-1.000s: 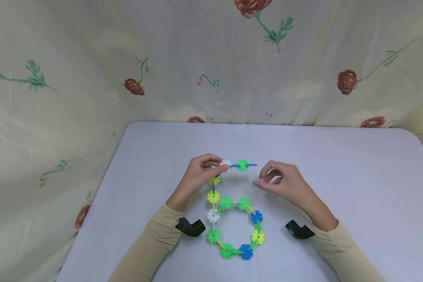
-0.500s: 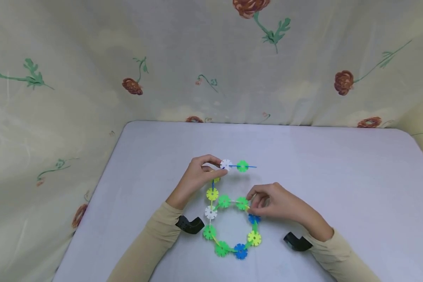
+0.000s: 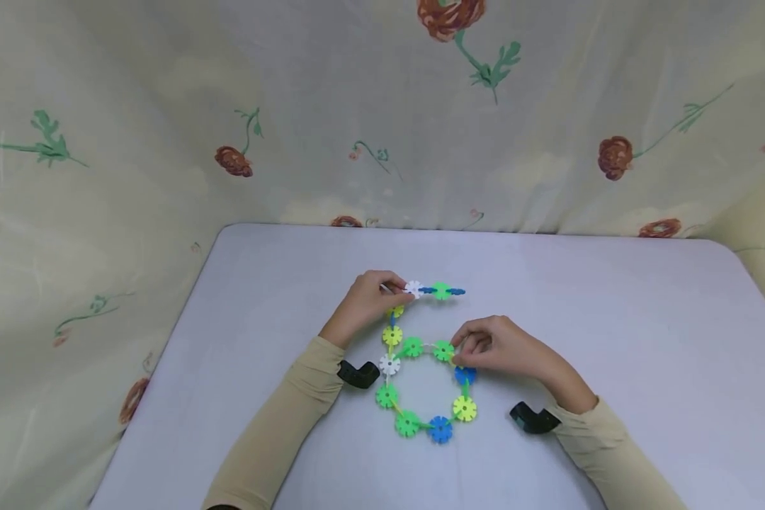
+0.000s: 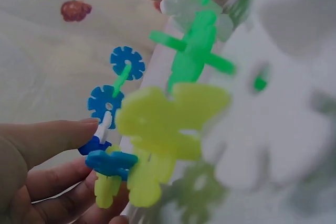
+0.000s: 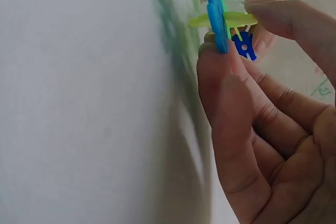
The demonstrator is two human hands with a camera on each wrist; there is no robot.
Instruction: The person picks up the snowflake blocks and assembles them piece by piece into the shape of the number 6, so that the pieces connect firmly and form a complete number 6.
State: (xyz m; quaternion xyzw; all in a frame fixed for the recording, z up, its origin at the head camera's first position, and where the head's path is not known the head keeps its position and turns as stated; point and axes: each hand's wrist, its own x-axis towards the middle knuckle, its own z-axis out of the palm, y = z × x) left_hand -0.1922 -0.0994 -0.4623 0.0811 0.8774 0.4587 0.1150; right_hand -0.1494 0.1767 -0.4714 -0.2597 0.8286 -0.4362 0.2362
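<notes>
A chain of flower-shaped snap discs in green, yellow, blue and white forms a ring (image 3: 407, 424) with a stem rising from its left side. At the stem's top my left hand (image 3: 372, 301) pinches the chain by a white disc (image 3: 414, 289). A green disc (image 3: 442, 291) with blue discs edge-on extends right from there. My right hand (image 3: 503, 347) pinches the ring's upper right, at a yellow disc (image 5: 199, 21) between a green disc (image 3: 443, 350) and a blue disc (image 3: 465, 375). In the left wrist view, a white disc close to the camera (image 4: 283, 129) looks blurred.
The chain is over a table with a pale cover (image 3: 580, 283). A flowered curtain (image 3: 331, 106) hangs behind it and along the left side. Black wrist devices (image 3: 359, 375) sit at both sleeves (image 3: 287, 418).
My right hand has come down and left from beside the stem's free end and taken hold of the ring. Ring and hands have since shifted toward the table's back.
</notes>
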